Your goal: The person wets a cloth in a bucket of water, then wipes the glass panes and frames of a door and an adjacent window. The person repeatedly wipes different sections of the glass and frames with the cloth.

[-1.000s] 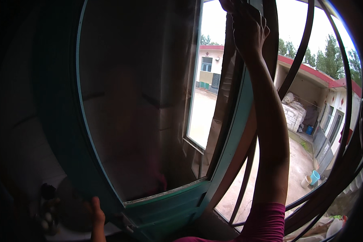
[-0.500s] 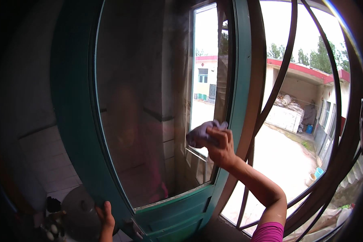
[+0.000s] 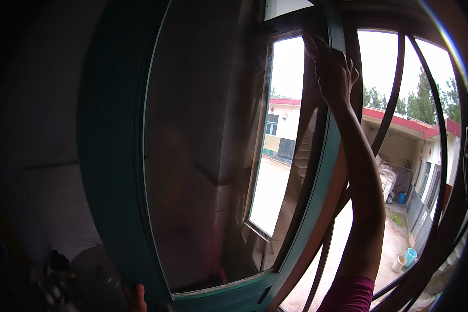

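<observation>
A green-framed door [image 3: 114,156] with a tall glass pane [image 3: 192,130] stands in front of me. High up at the right side of the pane, my right hand [image 3: 335,78] is closed on a crumpled cloth [image 3: 312,47], which looks dark against the light. The raised right arm passes in front of the frame and the window bars. At the lower left, my left hand [image 3: 135,297] grips the door's left edge; most of it is cut off by the picture's lower border. The pane mirrors a bright yard and a dim pink shape.
Curved dark bars [image 3: 391,99] cross the bright opening on the right. Beyond them lie a yard with a red-edged building and a blue bucket [image 3: 410,256]. A round grey lid-like object [image 3: 94,273] and dark items sit low on the left, near a tiled wall [image 3: 65,203].
My right hand has swept with the cloth from the pane's lower right up to its top right. The view has shifted, and less of my left hand shows.
</observation>
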{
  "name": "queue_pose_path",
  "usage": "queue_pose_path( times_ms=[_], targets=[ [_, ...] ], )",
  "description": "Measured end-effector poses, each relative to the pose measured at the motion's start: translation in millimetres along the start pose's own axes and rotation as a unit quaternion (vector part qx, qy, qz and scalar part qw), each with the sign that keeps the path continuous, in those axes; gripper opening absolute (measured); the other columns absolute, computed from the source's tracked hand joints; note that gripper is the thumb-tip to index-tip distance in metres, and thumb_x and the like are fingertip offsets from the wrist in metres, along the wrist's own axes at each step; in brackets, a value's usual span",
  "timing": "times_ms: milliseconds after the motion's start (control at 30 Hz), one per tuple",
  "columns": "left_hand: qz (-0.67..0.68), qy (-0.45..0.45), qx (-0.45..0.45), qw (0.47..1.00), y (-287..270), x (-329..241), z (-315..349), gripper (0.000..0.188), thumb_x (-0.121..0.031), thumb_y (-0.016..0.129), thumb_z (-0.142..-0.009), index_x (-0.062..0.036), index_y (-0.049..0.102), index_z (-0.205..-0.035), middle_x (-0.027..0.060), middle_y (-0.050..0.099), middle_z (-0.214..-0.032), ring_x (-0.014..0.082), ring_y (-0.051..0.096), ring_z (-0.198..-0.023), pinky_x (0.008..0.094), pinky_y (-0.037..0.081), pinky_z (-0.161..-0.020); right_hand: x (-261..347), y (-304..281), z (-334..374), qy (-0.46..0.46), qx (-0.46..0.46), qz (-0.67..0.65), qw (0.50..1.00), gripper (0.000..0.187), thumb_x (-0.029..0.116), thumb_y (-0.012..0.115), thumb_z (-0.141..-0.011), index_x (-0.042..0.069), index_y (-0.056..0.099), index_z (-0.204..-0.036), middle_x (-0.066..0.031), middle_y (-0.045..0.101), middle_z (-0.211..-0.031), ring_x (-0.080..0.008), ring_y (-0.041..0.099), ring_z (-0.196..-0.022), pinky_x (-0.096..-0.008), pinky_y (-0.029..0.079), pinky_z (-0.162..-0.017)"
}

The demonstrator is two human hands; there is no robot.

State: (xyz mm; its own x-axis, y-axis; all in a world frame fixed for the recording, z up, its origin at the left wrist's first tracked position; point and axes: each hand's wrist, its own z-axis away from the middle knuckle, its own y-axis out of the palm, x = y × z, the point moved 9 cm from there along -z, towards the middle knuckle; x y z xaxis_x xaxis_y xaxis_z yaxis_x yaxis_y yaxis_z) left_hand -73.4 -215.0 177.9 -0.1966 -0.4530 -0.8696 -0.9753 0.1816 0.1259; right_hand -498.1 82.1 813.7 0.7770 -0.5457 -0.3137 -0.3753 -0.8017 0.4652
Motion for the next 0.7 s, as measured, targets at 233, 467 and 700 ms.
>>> queue_pose_path(
  times_ms=[233,467,700],
  targets=[
    [-0.014,-0.016,0.009,1.000,13.9,-3.5,6.1,0.074,-0.040,0.060,-0.102,0.0038,0.031,-0.154,0.0169,0.047,-0.146,0.0278,0.051,-0.127,0.0409,0.041,-0.108,-114.1,124.1,-156.5,0.175,0.036,0.162,0.971,0.042,0.047,0.060,-0.094,0.025,0.068,-0.130,-0.0096,0.066,-0.135,-0.0362,0.057,-0.129,-0.0547,0.041,-0.107],
    [-0.038,-0.016,-0.005,0.999,5.9,-4.9,0.3,0.073,-0.040,0.059,-0.102,0.0040,0.031,-0.154,0.0170,0.047,-0.145,0.0280,0.051,-0.127,0.0410,0.041,-0.108,111.6,110.1,-217.2,0.131,-0.005,-0.072,0.989,0.029,0.025,0.059,-0.094,0.023,0.074,-0.118,-0.0091,0.071,-0.125,-0.0357,0.061,-0.124,-0.0484,0.050,-0.102],
    [-0.046,-0.022,-0.007,0.999,7.8,-8.2,-8.3,0.073,-0.039,0.059,-0.102,0.0042,0.030,-0.154,0.0172,0.048,-0.145,0.0282,0.051,-0.126,0.0412,0.041,-0.107,137.3,99.1,-219.6,0.029,-0.059,-0.129,0.989,0.033,0.027,0.061,-0.095,0.030,0.070,-0.127,-0.0088,0.064,-0.134,-0.0338,0.054,-0.132,-0.0568,0.038,-0.111]
  ],
)
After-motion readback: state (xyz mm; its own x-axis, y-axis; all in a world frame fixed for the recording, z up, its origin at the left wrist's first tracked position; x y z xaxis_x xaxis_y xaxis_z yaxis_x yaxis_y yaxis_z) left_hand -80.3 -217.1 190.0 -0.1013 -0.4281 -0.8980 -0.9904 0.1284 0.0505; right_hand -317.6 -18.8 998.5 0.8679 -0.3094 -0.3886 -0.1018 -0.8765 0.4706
